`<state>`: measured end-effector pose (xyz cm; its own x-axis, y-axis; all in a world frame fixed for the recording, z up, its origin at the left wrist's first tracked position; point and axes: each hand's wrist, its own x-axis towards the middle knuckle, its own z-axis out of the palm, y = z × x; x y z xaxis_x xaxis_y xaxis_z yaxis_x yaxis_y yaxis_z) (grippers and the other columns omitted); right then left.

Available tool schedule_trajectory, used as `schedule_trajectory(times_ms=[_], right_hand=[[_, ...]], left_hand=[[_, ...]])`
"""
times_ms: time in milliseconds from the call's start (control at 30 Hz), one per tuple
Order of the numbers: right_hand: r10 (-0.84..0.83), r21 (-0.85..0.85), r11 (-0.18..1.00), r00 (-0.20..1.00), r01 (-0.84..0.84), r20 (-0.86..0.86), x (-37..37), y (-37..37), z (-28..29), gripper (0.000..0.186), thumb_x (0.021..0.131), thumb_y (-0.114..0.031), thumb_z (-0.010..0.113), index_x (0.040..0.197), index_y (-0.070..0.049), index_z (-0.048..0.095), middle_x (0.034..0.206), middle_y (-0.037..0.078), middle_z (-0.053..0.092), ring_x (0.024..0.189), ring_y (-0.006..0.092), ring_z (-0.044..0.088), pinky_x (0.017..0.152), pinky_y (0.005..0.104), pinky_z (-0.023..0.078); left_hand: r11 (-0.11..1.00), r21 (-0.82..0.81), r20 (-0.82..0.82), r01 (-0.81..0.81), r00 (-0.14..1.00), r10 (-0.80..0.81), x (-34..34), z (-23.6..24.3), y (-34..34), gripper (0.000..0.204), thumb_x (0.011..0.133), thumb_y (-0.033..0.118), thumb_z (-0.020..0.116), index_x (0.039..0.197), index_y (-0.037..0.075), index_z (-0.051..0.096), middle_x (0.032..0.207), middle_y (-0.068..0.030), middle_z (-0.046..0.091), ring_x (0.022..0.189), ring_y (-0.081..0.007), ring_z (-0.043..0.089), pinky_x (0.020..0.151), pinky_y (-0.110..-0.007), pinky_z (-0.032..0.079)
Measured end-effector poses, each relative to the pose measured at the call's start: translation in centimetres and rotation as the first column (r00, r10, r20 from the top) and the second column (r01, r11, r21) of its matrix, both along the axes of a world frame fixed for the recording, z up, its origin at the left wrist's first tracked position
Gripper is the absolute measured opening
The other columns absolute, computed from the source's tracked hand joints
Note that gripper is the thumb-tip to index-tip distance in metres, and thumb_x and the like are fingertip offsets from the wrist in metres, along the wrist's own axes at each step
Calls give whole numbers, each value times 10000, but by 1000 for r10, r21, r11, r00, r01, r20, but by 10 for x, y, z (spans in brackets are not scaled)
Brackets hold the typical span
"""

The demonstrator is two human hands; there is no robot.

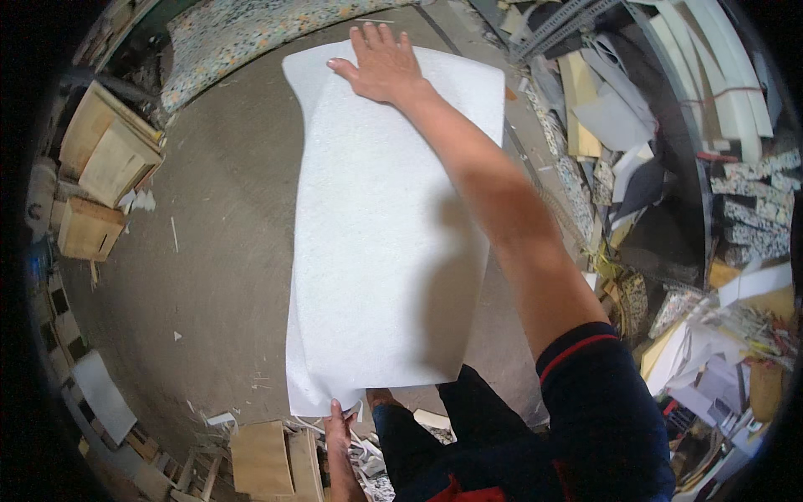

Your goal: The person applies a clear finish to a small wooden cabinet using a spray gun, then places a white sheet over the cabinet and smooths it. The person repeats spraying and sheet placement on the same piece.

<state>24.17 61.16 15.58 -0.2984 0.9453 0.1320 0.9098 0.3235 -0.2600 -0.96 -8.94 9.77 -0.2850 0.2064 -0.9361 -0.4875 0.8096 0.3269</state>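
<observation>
A large white foam-like sheet [376, 209] stretches away from me, a little curled along its left side. My right hand [383, 65] lies flat on its far end with the fingers apart, the arm reaching across the sheet's right side. Down at the near left corner, my left hand [338, 428] grips the sheet's edge, the thumb on top and the other fingers hidden beneath it. A shadow falls over the lower right part of the sheet.
A speckled foam slab [242, 42] lies at the far left. Wooden box-like pieces [109, 155] stand at the left, a brown board [261, 458] near my left arm. Foam offcuts [615, 125] and scraps crowd the right, beside a metal rack [560, 29]. Thin strips litter the grey floor [209, 251].
</observation>
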Motion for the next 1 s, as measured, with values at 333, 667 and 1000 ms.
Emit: schedule_trajectory(times_ms=[333,667,1000], right_hand=[[-475,-174,860,877,479,70,141,-43,27,838,1011,-658,270,1591,-55,252,1639,235,221,1529,432,143,1218,627,94],[-279,16,960,945,281,168,100,-241,9,901,989,-660,372,1574,15,247,1660,249,118,1539,443,46,1178,704,29],[-582,-292,813,684,503,-441,66,-600,23,879,923,-423,682,1532,76,290,1570,305,326,1496,423,260,1216,539,198]], left_hand=[[998,49,5,47,999,-47,-14,-9,-8,681,949,469,687,1450,92,420,1317,-133,596,1092,-291,633,760,-421,575],[986,130,189,109,973,-132,-24,-14,8,773,951,500,668,1512,66,360,1419,-133,537,1250,-363,559,929,-501,523],[934,332,461,130,842,-281,-63,-18,16,776,919,487,713,1480,58,390,1392,-172,561,1216,-390,593,966,-529,521]])
